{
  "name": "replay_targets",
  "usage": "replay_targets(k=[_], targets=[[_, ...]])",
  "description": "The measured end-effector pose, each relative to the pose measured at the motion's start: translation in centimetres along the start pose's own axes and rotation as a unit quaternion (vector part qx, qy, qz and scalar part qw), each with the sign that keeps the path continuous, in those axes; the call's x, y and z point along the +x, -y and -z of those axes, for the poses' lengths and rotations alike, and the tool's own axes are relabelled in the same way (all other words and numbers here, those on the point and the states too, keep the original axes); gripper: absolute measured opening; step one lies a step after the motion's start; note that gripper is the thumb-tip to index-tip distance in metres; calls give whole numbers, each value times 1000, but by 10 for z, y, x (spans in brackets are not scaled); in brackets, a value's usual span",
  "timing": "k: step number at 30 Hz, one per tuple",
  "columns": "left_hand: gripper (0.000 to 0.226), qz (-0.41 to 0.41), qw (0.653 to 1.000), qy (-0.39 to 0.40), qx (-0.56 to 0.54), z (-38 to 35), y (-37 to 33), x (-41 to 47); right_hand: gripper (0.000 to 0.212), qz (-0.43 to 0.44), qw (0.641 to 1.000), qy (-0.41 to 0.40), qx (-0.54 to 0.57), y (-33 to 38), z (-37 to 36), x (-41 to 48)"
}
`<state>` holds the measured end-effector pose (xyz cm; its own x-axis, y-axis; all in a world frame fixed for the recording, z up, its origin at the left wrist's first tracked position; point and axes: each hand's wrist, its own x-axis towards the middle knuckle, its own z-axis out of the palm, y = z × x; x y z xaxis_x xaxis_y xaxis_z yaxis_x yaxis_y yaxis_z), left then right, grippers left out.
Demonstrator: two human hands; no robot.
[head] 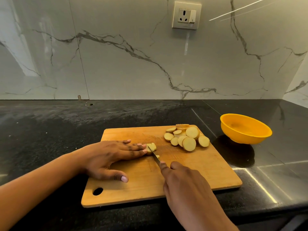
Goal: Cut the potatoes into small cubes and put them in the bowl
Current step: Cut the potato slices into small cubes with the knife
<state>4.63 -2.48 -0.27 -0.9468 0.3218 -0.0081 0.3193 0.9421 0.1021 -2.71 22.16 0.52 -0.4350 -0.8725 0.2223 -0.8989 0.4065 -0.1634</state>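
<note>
Black stone counter (50, 130) against a veined marble wall (116, 72), wall socket (186, 15) above.

Left hand (108, 157): spread flat, thumb apart on the cutting board (200, 172), straight fingertips pressing down on a small potato piece (152, 146), presumably to stop it sliding while keeping the nails clear of the edge.

Right hand (185, 184): curled round the knife (154, 155), forefinger laid along the blade's back, probably for steady downward pressure. Blade across the piece, just beside the left fingertips.

Potato slices (186, 139): heaped at the far right corner of the board, apart from the cutting spot and near the yellow bowl (241, 136), which stands on the counter just off that corner, likely for a short transfer. No cubes visible in the bowl.

Knife handle hidden under the palm. Piece partly covered by fingers; stacked or single, cannot tell. Both forearms cut off by the frame edge.
</note>
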Motion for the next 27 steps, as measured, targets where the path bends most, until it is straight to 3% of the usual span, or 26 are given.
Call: replay_targets(k=[7, 18, 27], targets=[[75, 20, 999, -33, 32, -2, 3, -5, 48, -34, 997, -47, 47, -7, 1, 7], [79, 7, 997, -28, 72, -1, 2, -4, 46, 0, 997, -66, 43, 3, -4, 17], [79, -4, 997, -34, 75, -2, 2, -3, 37, -1, 1000, -8, 2, 14, -11, 33]])
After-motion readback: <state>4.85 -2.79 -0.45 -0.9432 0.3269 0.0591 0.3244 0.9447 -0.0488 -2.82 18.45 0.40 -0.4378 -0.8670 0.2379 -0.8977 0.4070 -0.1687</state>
